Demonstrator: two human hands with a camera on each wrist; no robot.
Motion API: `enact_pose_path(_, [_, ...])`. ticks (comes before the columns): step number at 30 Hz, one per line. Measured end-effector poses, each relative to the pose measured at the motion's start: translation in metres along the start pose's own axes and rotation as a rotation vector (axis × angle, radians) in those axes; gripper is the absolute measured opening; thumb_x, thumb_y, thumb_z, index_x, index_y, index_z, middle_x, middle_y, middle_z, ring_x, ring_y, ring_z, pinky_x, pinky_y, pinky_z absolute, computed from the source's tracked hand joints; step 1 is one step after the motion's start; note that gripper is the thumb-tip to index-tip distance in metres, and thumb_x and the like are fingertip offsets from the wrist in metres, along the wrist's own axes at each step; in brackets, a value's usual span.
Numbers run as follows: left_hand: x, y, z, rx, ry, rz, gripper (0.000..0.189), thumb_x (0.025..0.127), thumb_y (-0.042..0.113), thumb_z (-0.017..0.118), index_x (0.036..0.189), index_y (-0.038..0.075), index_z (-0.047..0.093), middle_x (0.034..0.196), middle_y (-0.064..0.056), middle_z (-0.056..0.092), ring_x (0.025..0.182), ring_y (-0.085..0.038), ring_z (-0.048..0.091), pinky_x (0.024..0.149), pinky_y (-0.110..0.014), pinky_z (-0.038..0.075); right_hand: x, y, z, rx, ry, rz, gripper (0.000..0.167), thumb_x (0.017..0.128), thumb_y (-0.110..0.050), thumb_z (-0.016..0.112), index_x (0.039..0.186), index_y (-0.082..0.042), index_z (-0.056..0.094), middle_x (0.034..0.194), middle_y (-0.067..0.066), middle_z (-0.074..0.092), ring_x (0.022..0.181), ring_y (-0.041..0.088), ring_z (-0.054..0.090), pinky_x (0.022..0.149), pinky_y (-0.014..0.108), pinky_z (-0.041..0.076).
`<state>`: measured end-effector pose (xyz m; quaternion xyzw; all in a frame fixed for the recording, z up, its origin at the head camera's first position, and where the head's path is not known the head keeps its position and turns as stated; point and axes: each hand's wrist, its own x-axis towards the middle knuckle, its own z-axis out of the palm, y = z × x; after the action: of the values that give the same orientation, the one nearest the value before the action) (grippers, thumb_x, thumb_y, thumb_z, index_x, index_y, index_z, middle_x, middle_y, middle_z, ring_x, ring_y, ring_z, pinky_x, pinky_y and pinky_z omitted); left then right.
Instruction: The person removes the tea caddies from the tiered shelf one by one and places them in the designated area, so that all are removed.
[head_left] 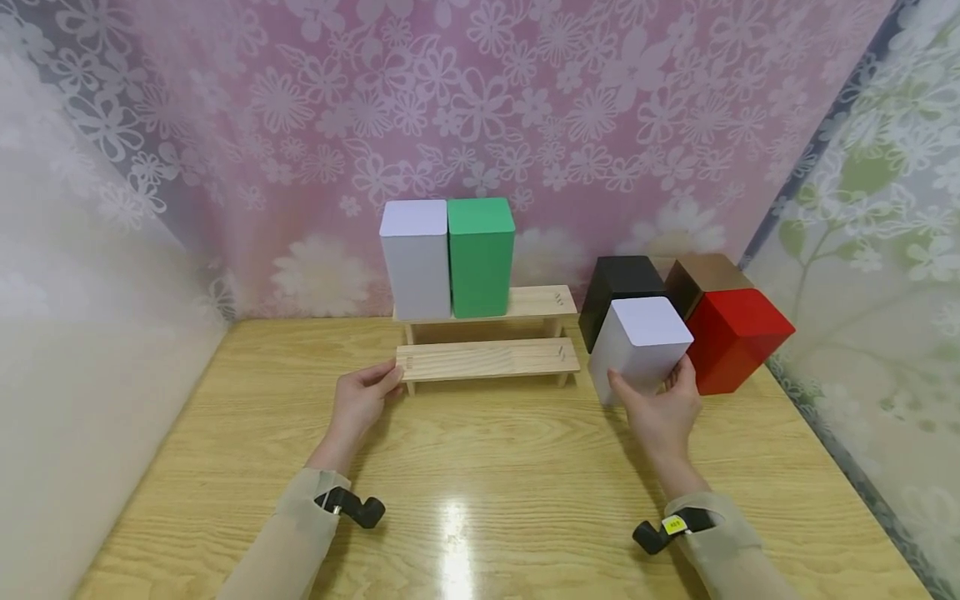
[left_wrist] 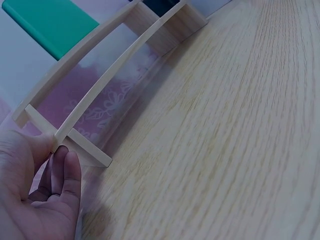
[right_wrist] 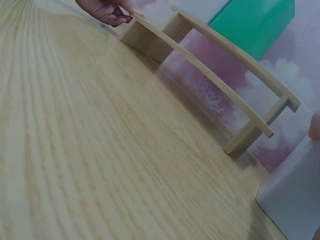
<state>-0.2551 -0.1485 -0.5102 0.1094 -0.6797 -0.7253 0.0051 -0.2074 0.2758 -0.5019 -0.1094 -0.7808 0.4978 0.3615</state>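
Observation:
A two-tier wooden stand (head_left: pixel 487 360) sits on the table near the back curtain. My left hand (head_left: pixel 362 406) pinches the left end of its lower board, thumb above and fingers beneath, as the left wrist view shows. On the upper board stand a white box (head_left: pixel 417 275) and a green box (head_left: pixel 481 267), side by side. At the right, my right hand (head_left: pixel 663 412) grips another white box (head_left: pixel 633 354) by its front sides, thumb on the left and fingers on the right. Only part of that white box (right_wrist: pixel 295 195) enters the right wrist view.
Behind the gripped box stand a black box (head_left: pixel 618 287), a brown box (head_left: pixel 701 275) and a red box (head_left: pixel 738 342), close together. A pink flowered curtain (head_left: pixel 480 108) hangs at the back, with pale panels left and right. The wood-grain table (head_left: pixel 495 467) stretches in front.

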Motion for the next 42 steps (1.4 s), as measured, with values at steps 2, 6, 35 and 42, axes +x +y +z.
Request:
enact_pose_path(2, [0.001,0.000,0.000,0.006,0.001,0.004,0.035,0.099,0.006,0.077,0.131,-0.003,0.071,0.132,-0.022,0.068,0.093,-0.012,0.073,0.085,-0.028,0.065,0.002,0.000,0.002,0.004,0.006,-0.011,0.081,0.079,-0.017,0.096,0.148,-0.007,0.054,0.145,0.007,0.063,0.132,0.031,0.059,0.118,0.054,0.045])
enact_pose_path(6, [0.001,-0.001,0.000,0.000,0.008,0.013,0.034,0.099,0.004,0.077,0.131,-0.005,0.071,0.130,-0.023,0.068,0.091,-0.012,0.073,0.085,-0.028,0.065,0.004,0.001,0.006,-0.004,0.022,-0.020,0.081,0.078,-0.019,0.096,0.147,-0.008,0.055,0.145,0.006,0.064,0.130,0.030,0.060,0.117,0.053,0.046])
enact_pose_path(35, [-0.001,0.000,0.002,-0.019,0.004,0.010,0.034,0.099,0.005,0.077,0.130,-0.005,0.071,0.129,-0.024,0.068,0.091,-0.012,0.072,0.086,-0.029,0.065,0.004,-0.006,0.001,-0.034,0.016,0.018,0.088,0.079,-0.026,0.097,0.152,-0.006,0.052,0.150,0.008,0.059,0.136,0.030,0.056,0.119,0.050,0.044])
enact_pose_path(42, [0.000,-0.001,0.002,-0.018,0.009,0.015,0.033,0.099,0.004,0.076,0.130,-0.005,0.072,0.128,-0.023,0.069,0.090,-0.012,0.073,0.084,-0.028,0.065,-0.008,-0.027,-0.013,-0.029,0.019,0.042,0.093,0.082,-0.022,0.095,0.158,-0.006,0.045,0.158,0.008,0.052,0.142,0.031,0.051,0.122,0.044,0.041])
